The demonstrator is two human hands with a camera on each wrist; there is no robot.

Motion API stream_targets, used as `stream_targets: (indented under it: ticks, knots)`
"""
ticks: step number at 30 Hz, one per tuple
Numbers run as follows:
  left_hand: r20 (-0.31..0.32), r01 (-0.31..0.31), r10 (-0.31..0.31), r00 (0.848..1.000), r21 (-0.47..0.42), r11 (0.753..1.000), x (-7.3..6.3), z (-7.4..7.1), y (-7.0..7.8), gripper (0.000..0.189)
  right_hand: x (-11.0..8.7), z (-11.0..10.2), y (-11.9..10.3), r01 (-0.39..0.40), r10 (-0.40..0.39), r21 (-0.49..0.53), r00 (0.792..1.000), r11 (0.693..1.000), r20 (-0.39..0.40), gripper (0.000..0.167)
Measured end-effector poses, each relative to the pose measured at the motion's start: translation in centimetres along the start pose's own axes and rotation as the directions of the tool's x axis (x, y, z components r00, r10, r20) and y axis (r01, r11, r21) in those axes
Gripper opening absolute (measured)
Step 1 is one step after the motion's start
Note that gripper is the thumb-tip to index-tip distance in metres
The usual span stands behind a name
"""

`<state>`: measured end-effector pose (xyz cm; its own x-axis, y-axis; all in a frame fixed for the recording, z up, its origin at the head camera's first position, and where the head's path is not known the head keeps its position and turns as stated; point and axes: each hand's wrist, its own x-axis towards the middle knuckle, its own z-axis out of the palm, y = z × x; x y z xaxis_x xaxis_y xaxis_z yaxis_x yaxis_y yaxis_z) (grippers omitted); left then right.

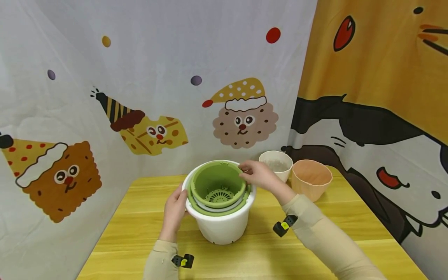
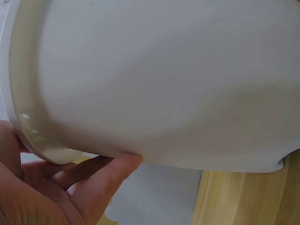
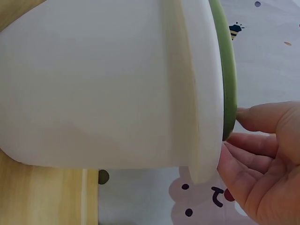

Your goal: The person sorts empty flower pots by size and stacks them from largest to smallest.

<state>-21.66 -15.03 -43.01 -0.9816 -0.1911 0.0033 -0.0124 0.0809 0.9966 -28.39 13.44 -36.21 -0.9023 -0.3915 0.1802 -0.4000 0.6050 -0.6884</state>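
One white pot (image 1: 224,228), gripped by left hand (image 1: 174,208), holds a slotted green pot (image 1: 214,179), pinched by right hand (image 1: 259,175).

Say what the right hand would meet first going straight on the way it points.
The innermost green pot, probably: the right hand appears to pinch its rim, though depth is unclear.

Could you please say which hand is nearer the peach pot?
Right: the right hand is left of the peach pot; the left hand, farther left, grips the big pot.
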Motion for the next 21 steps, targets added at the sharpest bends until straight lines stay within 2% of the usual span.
stream_targets:
  ticks: [10,21]
  knots:
    - [-0.006,0.011,-0.011,1.0,0.016,1.0,0.2,-0.1,-0.1,0.049,-0.7,-0.1,0.2,0.068,-0.069,-0.017,0.998,0.998,-0.015,0.037]
    - [-0.008,0.014,-0.014,1.0,0.022,1.0,0.2,-0.1,-0.1,0.048,-1.7,-0.7,0.2,0.127,-0.131,-0.05,0.988,0.991,-0.079,0.04]
